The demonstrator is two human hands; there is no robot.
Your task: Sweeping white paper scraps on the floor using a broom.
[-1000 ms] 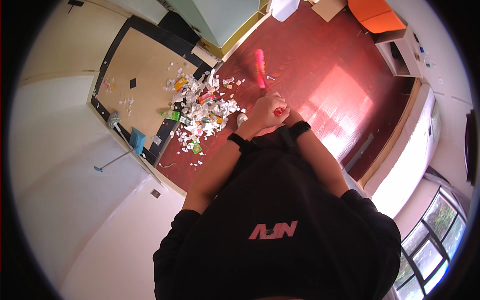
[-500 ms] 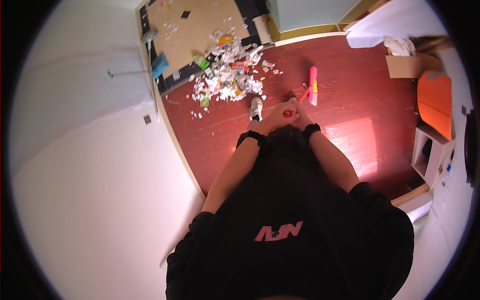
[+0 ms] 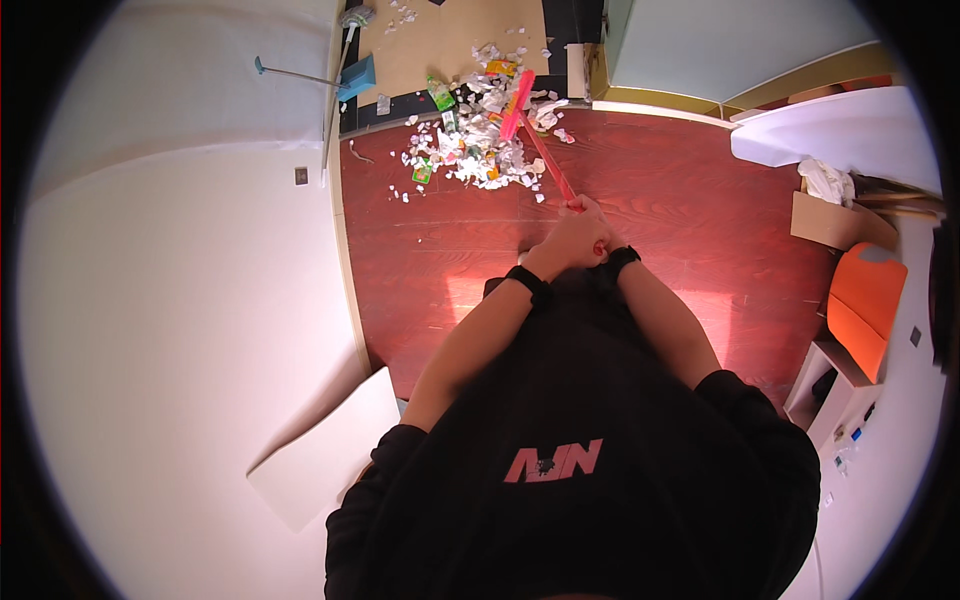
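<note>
My left hand (image 3: 568,245) and my right hand (image 3: 597,218) are closed close together around the red handle of a broom (image 3: 548,158), in front of my body. Its pink-red head (image 3: 517,104) is at the right part of a heap of litter (image 3: 470,150), overlapping it in view; whether the bristles touch the floor I cannot tell. White paper scraps make up most of the heap, with a green bottle (image 3: 440,94), an orange-yellow packet (image 3: 501,68) and a green packet (image 3: 422,172) among them. The handle's end shows beside my left hand.
A blue long-handled dustpan (image 3: 357,78) and a mop (image 3: 350,25) stand by the left wall. The heap straddles the edge between the red wooden floor (image 3: 680,190) and the beige tiles (image 3: 410,55). At right are a cardboard box (image 3: 835,218) and an orange chair (image 3: 865,300).
The broom head has swung from right of my hands, up and left to the litter heap. Both hands keep hold of the handle. The view has shifted, and my shoe is now mostly hidden.
</note>
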